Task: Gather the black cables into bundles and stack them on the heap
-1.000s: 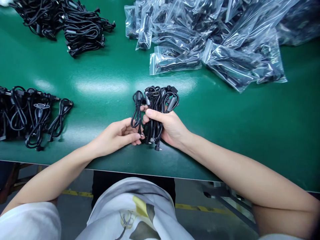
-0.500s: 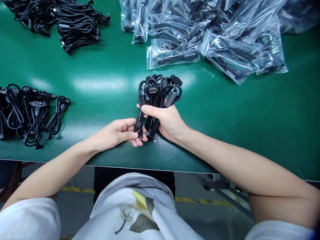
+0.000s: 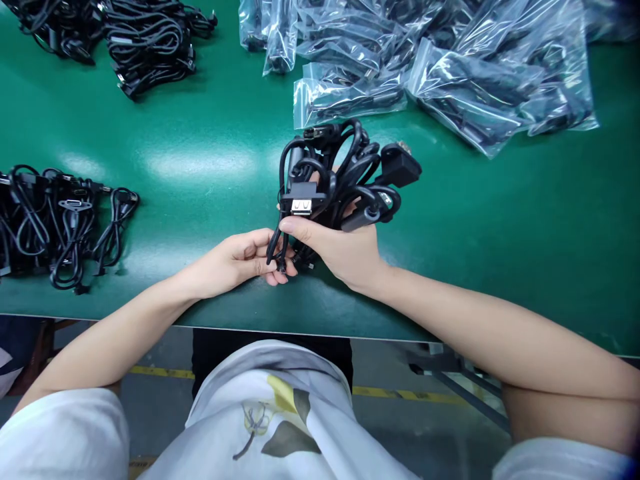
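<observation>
My right hand [image 3: 345, 257] is wrapped round a bunch of coiled black USB cables [image 3: 345, 167], its thumb lying across the front. A pale USB socket [image 3: 301, 206] on the bunch faces me, and a black connector block [image 3: 401, 167] sticks out at the upper right. At the lower end of the bunch, my left hand [image 3: 250, 259] pinches a cable end [image 3: 281, 265] between thumb and fingers. Both hands are close together over the green table [image 3: 200, 200]. The right fingers are mostly hidden behind the cables.
Coiled black cables [image 3: 70, 227] lie at the left, with further cable bundles [image 3: 147, 47] at the upper left. Clear plastic bags [image 3: 350, 100] holding dark cables are heaped along the back. The table's front edge [image 3: 280, 333] runs just before my body.
My right hand has raised and tilted the bunch, so its upper end looks larger and spreads up and to the right. My left hand keeps its pinch at the lower end.
</observation>
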The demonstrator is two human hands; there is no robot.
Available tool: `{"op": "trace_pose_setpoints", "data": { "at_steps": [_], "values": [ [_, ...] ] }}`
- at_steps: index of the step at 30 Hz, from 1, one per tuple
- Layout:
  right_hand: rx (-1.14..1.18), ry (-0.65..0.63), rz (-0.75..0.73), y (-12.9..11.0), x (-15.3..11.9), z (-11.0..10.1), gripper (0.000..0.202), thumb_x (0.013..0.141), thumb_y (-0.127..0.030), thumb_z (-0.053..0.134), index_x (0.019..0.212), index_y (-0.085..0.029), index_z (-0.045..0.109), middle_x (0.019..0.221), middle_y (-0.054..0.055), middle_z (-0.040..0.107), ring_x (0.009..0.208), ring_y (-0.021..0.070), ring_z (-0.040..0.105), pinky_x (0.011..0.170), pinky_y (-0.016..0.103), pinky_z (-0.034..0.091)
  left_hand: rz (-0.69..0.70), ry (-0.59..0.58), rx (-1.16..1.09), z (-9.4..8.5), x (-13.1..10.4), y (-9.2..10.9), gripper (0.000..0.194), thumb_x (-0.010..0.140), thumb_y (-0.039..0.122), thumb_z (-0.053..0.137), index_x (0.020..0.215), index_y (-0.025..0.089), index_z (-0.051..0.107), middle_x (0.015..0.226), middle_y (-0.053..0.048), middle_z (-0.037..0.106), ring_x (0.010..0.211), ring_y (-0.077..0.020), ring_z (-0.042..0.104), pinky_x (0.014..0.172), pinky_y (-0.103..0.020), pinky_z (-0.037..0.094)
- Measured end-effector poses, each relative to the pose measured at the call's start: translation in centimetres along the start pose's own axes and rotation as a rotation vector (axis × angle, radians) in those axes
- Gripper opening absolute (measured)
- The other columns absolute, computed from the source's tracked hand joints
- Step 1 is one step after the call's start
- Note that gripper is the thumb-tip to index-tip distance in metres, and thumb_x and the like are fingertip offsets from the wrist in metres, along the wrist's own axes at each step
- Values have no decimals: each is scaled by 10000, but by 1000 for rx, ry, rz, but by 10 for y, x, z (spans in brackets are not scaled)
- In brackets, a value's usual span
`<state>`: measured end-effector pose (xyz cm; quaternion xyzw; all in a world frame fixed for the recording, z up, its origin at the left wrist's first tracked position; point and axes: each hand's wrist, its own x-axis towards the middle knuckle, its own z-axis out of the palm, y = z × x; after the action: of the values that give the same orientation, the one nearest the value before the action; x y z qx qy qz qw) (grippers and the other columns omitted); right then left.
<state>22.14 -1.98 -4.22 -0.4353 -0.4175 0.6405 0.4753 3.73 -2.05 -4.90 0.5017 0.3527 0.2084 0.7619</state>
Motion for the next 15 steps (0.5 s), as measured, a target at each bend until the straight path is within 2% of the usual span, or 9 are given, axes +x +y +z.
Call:
{"op": "trace_pose_setpoints", "data": {
  "at_steps": [4,11,15],
  "values": [
    [-5,-33,17,1,-1,0,191,739,-344,801,714,-248,637,688,-10,661,718,213,676,613,350,579,-6,-8,11,1,0,1,115,886,225,692,958,153,640,923,-71,742,753,-136,691,697,-251,557],
    [-88,111,-85,-2,2,3,145,753,-258,764,690,-218,639,724,-23,674,725,177,667,718,333,562,-72,-27,-64,-2,-1,2,205,871,223,713,1045,149,633,942,-93,764,737,-149,721,656,-238,565],
    [-58,101,-93,3,8,-2,129,748,-265,775,722,-213,660,778,-20,692,744,166,659,749,325,547,-102,-16,-103,-1,0,5,289,840,233,752,1091,153,634,911,-83,769,718,-148,727,633,-226,556]
  ]
}}
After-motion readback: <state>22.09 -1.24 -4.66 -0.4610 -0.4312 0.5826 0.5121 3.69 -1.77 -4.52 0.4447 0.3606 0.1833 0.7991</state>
